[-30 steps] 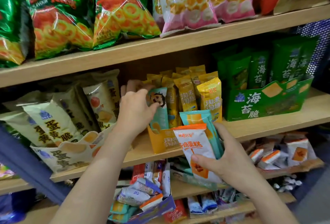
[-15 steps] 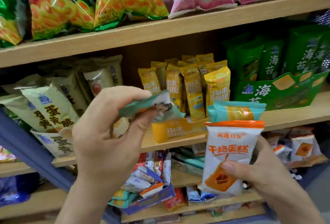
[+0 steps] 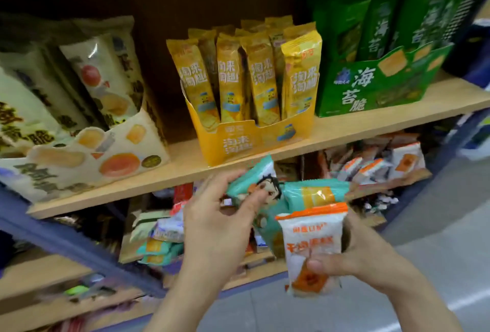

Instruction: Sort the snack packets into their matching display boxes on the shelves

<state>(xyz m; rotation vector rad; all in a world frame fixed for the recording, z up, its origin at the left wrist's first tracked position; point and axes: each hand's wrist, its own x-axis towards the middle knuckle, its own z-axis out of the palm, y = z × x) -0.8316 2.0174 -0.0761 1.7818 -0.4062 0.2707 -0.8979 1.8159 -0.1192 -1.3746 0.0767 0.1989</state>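
Gripped in the right hand (image 3: 371, 260): a white-and-orange packet (image 3: 313, 247), with a teal packet (image 3: 315, 194) behind it. Pinched in the left hand (image 3: 217, 228), just beside: the cartoon packet (image 3: 254, 183), lifted out of the yellow box (image 3: 238, 143) a second ago and brought down below the shelf (image 3: 371, 125) edge. Likely one stray cleared, three packets still unsorted. Further back, only yellow sticks (image 3: 262, 77) in the yellow box. Cream packets (image 3: 103, 77) in the cream box (image 3: 87, 156), green packets (image 3: 379, 29) in the green box (image 3: 366, 90).
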